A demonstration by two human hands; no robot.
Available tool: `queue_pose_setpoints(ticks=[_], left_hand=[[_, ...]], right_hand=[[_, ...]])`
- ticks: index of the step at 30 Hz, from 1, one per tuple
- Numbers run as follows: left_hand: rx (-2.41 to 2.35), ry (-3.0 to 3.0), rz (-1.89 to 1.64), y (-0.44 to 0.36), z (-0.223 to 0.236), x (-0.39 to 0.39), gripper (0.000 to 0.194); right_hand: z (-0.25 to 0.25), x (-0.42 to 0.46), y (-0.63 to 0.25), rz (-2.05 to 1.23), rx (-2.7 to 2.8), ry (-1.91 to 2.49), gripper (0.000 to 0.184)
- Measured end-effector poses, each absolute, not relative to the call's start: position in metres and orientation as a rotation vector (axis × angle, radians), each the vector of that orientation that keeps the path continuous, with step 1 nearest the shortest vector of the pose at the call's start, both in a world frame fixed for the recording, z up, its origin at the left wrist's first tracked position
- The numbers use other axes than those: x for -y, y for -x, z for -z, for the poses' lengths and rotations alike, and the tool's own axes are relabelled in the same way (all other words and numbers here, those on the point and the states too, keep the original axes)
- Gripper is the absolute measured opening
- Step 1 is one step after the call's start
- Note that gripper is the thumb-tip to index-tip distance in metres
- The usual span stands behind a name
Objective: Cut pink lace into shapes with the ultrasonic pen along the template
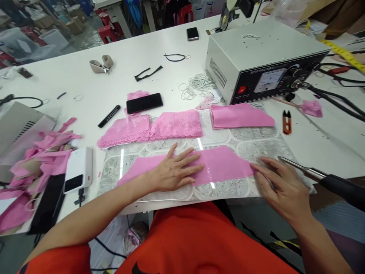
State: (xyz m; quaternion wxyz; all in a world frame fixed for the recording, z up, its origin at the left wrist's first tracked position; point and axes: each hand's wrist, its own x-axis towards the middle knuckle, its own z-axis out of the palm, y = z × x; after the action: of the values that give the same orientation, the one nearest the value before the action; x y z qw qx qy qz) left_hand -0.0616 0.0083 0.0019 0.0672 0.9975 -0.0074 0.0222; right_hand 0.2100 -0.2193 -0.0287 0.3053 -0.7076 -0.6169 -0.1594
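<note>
A long pink fabric piece point(219, 163) lies flat across a grey marble-patterned board point(256, 146) in front of me. My left hand point(178, 171) rests palm down on its middle, fingers spread. At the fabric's right tip, my right hand point(282, 186) has its index finger and thumb brought together on the corner. Just beyond that hand is a tool with a metal tip and black handle point(322, 177); whether the hand touches it I cannot tell. Behind the piece lie two stacks of pink lace point(176, 125) point(125, 131) and a folded pink fabric stack point(242, 116).
A grey machine box with a dial point(270, 82) stands at the back right. Orange snips point(286, 122) lie at the right. A black phone point(144, 103) and a black marker point(109, 116) lie behind the lace. At left are a white device point(78, 169) and heaped pink scraps point(48, 152).
</note>
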Motion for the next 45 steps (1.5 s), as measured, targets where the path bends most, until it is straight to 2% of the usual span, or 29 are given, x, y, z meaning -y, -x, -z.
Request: queue_pose_setpoints(ticks=[6, 15, 23, 31, 41, 45], left_hand=[[-0.058, -2.937, 0.011, 0.056, -0.007, -0.016, 0.051], [-0.040, -2.965, -0.068, 0.056, -0.001, -0.012, 0.049], [-0.075, -2.965, -0.139, 0.053, 0.004, -0.007, 0.048], [-0.109, -2.953, -0.057, 0.056, -0.005, -0.007, 0.042], [0.009, -2.995, -0.363, 0.058, -0.002, -0.012, 0.040], [0.119, -2.988, -0.366, 0.042, -0.008, -0.009, 0.039]], right_hand=[[0.030, 0.222, -0.209, 0.449, 1.634, 1.811, 0.038], [0.033, 0.222, -0.210, 0.521, 1.677, 1.762, 0.035], [0.034, 0.222, -0.210, 0.485, 1.679, 1.762, 0.042], [0.036, 0.222, -0.211, 0.484, 1.628, 1.778, 0.029], [0.033, 0.229, -0.206, 0.477, 1.362, 1.860, 0.026], [0.035, 0.240, -0.204, 0.481, 1.260, 1.865, 0.022]])
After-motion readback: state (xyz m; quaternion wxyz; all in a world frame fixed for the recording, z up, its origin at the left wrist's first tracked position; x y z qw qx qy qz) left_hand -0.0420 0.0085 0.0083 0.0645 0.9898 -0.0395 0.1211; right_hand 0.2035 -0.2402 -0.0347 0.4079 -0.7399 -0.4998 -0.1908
